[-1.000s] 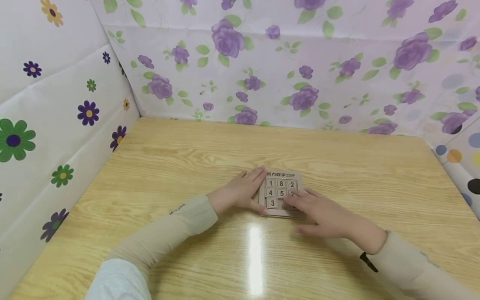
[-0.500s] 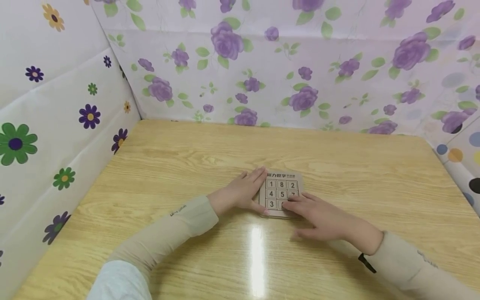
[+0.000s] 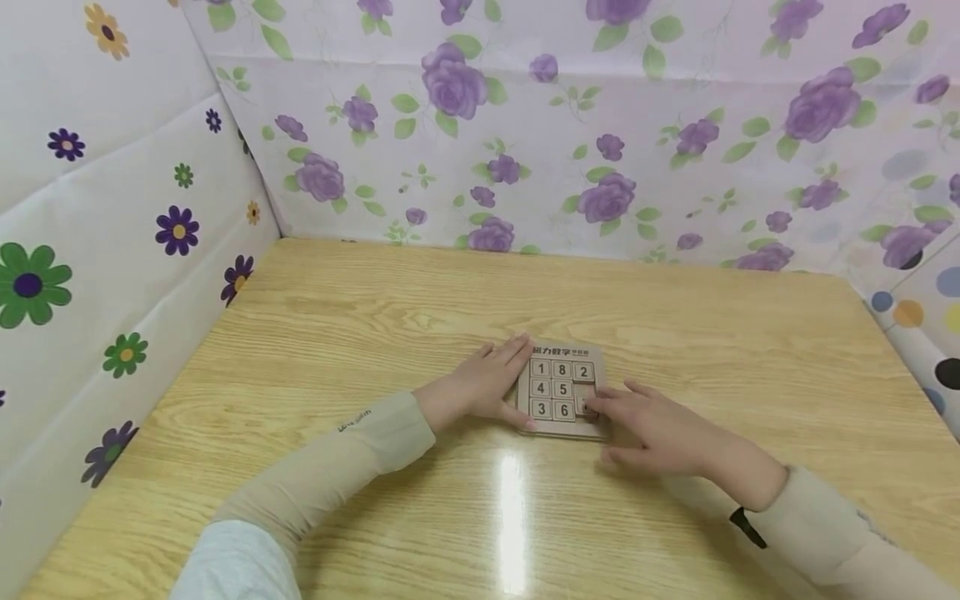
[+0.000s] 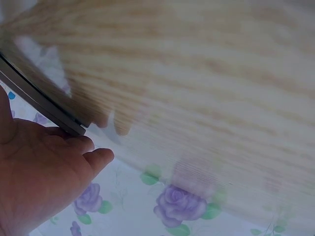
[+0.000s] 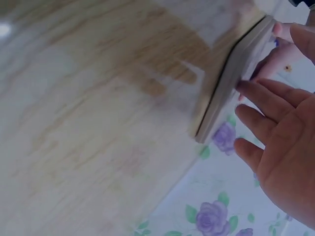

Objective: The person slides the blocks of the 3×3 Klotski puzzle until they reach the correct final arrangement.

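A square number sliding puzzle (image 3: 558,352) lies flat on the wooden table. Its tiles read 1, 8, 2 across the top, 4 and 5 in the middle row, 3 and 6 below. A gap shows at the middle row's right end. My left hand (image 3: 482,382) rests along the puzzle's left edge, fingers straight toward the far corner, thumb (image 3: 519,418) on the near corner. With outstretched fingers, my right hand (image 3: 663,429) touches the bottom-right tile (image 3: 581,408), whose number the fingertips mostly cover. In the right wrist view the puzzle's side (image 5: 224,88) shows beside those fingers.
The glossy wooden table (image 3: 375,300) reflects a bright light strip in front of the puzzle. A purple-flowered cloth (image 3: 525,125) hangs behind the table, and a daisy-patterned one (image 3: 90,250) hangs at the left.
The 6 tile has slid left to the bottom middle. After it, the right-hand tile of the middle row, the 7, has moved down under my right fingertips. My left hand stays put.
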The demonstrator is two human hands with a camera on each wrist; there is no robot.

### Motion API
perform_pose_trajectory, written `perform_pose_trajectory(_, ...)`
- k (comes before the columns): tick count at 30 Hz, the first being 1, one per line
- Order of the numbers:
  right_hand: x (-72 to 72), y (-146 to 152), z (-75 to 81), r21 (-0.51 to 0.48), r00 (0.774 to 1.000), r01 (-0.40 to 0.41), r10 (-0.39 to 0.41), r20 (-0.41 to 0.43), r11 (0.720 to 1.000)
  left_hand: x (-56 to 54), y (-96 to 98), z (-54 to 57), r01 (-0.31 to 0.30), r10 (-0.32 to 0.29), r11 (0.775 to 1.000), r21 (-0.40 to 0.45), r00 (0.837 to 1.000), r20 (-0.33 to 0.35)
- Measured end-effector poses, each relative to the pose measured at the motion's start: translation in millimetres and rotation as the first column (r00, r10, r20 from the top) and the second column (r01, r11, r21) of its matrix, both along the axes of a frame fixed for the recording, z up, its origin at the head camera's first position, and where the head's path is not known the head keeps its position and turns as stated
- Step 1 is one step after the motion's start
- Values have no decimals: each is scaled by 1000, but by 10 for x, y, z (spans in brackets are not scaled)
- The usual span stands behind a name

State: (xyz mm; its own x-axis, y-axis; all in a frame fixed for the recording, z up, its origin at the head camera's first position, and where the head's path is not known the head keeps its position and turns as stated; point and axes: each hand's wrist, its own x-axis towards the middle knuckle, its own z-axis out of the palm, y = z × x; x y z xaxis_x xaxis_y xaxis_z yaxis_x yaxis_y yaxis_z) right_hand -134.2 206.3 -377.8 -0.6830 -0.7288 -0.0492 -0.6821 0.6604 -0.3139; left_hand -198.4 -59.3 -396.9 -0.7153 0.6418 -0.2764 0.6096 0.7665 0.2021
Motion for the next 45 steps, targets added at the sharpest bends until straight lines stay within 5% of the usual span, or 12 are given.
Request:
perform_pose_trajectory(7,-6,-7,60,-13,999,-45,45,1,999,-8,-17,-18,-5,5,1000,3,1000,-7)
perform_pose_trajectory(18,-287,-53,-46,-67,999,14,-17,-37,998,15,-6,-69,-1,1,1000,4,1000,5)
perform_pose_trajectory(25,-231,-166,-61,-43,997,-78,77,-25,996,18,-8,-42,-5,5,1000,4,1000,-1)
perform_pose_trajectory(31,-201,-96,-75,-8,999,-26,27,22,1000,11,-19,-12,-6,6,1000,0,1000,5)
perform_pose_trajectory(39,-203,-101,-65,-45,994,-35,30,-105,998,0,-30,3,-7,7,1000,-12,1000,-4)
perform_pose_trajectory(45,-224,-176,-23,18,997,13,-11,-78,1000,-12,-15,-6,3,-3,1000,0,1000,-5)
